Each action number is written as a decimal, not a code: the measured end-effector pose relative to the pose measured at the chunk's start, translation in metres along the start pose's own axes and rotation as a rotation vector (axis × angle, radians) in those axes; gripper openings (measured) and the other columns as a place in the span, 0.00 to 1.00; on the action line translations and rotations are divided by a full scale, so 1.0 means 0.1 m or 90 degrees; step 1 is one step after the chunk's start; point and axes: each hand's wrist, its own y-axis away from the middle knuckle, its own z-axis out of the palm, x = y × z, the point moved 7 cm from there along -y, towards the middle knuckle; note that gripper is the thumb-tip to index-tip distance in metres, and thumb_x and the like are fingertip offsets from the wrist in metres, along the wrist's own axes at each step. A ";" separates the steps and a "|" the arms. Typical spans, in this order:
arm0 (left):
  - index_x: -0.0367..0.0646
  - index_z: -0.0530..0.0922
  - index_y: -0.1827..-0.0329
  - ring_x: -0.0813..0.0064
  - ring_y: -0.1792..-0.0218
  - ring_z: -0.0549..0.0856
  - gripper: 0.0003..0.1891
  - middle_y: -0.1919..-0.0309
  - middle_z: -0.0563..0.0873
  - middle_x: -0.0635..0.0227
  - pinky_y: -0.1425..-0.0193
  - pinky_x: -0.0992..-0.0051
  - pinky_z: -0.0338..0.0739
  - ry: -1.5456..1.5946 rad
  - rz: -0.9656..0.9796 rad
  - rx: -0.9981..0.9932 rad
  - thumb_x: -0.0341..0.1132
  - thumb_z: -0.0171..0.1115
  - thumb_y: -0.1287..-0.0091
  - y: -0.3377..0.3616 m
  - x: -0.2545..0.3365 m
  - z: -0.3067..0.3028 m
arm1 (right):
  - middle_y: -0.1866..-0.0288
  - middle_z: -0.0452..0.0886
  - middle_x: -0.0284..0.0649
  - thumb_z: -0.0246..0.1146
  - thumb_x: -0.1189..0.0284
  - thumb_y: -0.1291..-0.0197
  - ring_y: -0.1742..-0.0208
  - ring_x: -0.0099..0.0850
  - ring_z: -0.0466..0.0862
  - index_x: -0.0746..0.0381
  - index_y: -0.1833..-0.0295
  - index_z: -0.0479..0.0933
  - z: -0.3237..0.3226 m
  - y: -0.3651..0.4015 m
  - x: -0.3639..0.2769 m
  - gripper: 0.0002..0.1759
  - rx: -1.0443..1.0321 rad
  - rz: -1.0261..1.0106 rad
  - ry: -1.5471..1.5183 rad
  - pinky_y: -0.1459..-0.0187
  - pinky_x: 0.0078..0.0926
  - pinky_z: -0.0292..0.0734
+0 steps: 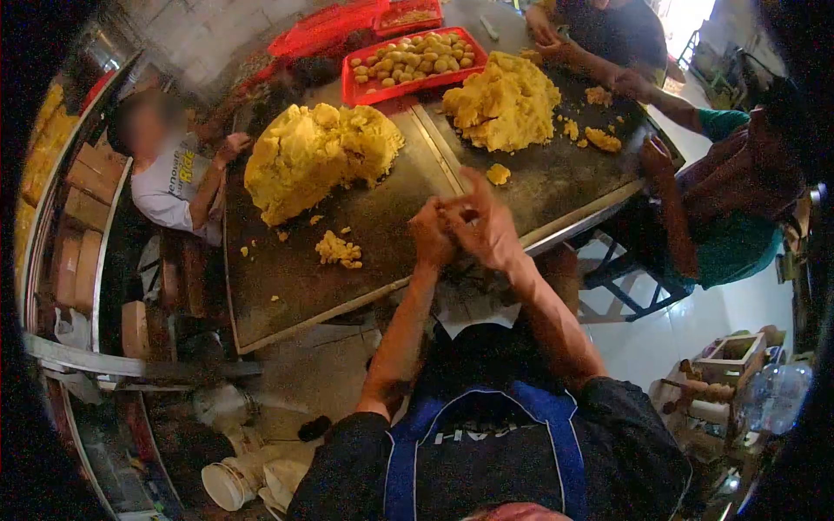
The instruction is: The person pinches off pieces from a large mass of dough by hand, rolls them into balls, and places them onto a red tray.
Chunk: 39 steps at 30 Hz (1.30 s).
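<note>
My two hands meet above the near edge of the dark table. My left hand [433, 234] is closed, its fingers curled in; what lies inside, if anything, is hidden. Against it, my right hand [488, 227] has its fingers stretched and apart, slightly blurred. Just beyond them lies a small yellow dough piece [498, 174]. A large yellow dough mound [317, 161] rises to the left, with a crumbled dough clump [339, 250] nearer me. Another dough mound [504, 102] sits farther back on the right. Behind both, a red tray [354, 94] holds many round dough balls [417, 58].
People sit around the table: one at the left [169, 169], one at the right [730, 191], another at the far side [608, 35]. A metal strip [437, 149] crosses the tabletop [400, 200]. A dark stool [638, 278] stands at right; a white bucket [228, 484] lies at lower left.
</note>
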 end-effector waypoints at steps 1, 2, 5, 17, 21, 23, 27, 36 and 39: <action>0.40 0.80 0.67 0.72 0.71 0.84 0.09 0.72 0.86 0.64 0.66 0.70 0.78 -0.028 -0.028 -0.009 0.37 0.65 0.33 -0.04 0.15 -0.01 | 0.53 0.86 0.47 0.61 0.72 0.39 0.49 0.50 0.83 0.55 0.24 0.61 0.01 -0.04 0.02 0.36 0.000 -0.005 0.001 0.45 0.46 0.79; 0.40 0.80 0.67 0.72 0.71 0.84 0.09 0.72 0.86 0.64 0.66 0.70 0.78 -0.024 -0.024 -0.007 0.37 0.65 0.33 -0.09 0.16 0.02 | 0.54 0.86 0.47 0.59 0.71 0.35 0.51 0.49 0.84 0.55 0.24 0.61 0.04 -0.08 0.07 0.33 -0.013 -0.046 -0.002 0.49 0.46 0.80; 0.39 0.81 0.66 0.73 0.69 0.85 0.11 0.71 0.87 0.63 0.64 0.69 0.79 0.202 -0.056 0.019 0.39 0.65 0.33 -0.14 0.04 -0.01 | 0.50 0.85 0.50 0.57 0.74 0.35 0.51 0.51 0.84 0.58 0.26 0.62 0.20 -0.02 0.24 0.31 -0.030 -0.103 0.128 0.49 0.48 0.80; 0.34 0.86 0.59 0.79 0.68 0.83 0.22 0.72 0.88 0.67 0.60 0.75 0.78 -0.052 -0.061 -0.124 0.46 0.80 0.44 -0.11 0.23 -0.01 | 0.39 0.79 0.55 0.59 0.70 0.34 0.39 0.54 0.78 0.62 0.40 0.77 -0.69 -0.52 0.55 0.18 0.253 -0.283 0.545 0.36 0.50 0.71; 0.34 0.87 0.61 0.82 0.70 0.80 0.22 0.76 0.84 0.73 0.64 0.76 0.74 0.186 -0.129 -0.129 0.48 0.80 0.43 -0.18 0.00 -0.04 | 0.34 0.77 0.51 0.60 0.68 0.35 0.36 0.51 0.78 0.60 0.33 0.73 -0.69 -0.92 0.81 0.24 -0.153 -0.081 0.578 0.36 0.44 0.73; 0.36 0.85 0.67 0.83 0.73 0.76 0.21 0.79 0.79 0.76 0.67 0.78 0.71 0.134 -0.099 -0.051 0.48 0.78 0.40 -0.19 -0.23 -0.18 | 0.34 0.77 0.49 0.59 0.68 0.35 0.36 0.50 0.78 0.60 0.32 0.72 -0.71 -1.09 0.97 0.25 -0.162 -0.045 0.603 0.37 0.42 0.75; 0.38 0.81 0.71 0.83 0.76 0.75 0.21 0.80 0.76 0.77 0.70 0.79 0.69 -0.099 -0.178 -0.049 0.49 0.71 0.32 -0.28 -0.02 -0.32 | 0.38 0.81 0.46 0.54 0.73 0.36 0.42 0.48 0.82 0.57 0.38 0.77 -0.76 -1.18 0.96 0.20 0.219 -0.432 0.713 0.44 0.43 0.79; 0.44 0.80 0.69 0.82 0.73 0.78 0.20 0.76 0.78 0.74 0.69 0.78 0.72 0.104 0.031 0.005 0.52 0.64 0.28 -0.25 0.19 -0.65 | 0.40 0.82 0.48 0.58 0.72 0.38 0.44 0.50 0.82 0.58 0.42 0.80 -0.71 -0.70 0.81 0.18 -0.104 -0.089 0.665 0.44 0.46 0.78; 0.40 0.82 0.66 0.79 0.70 0.82 0.17 0.69 0.83 0.70 0.64 0.77 0.76 -0.151 0.109 0.010 0.47 0.67 0.30 -0.04 0.26 -0.70 | 0.52 0.84 0.50 0.61 0.67 0.37 0.53 0.53 0.84 0.60 0.50 0.82 -0.81 -0.54 0.57 0.13 -0.105 -0.107 0.606 0.52 0.49 0.79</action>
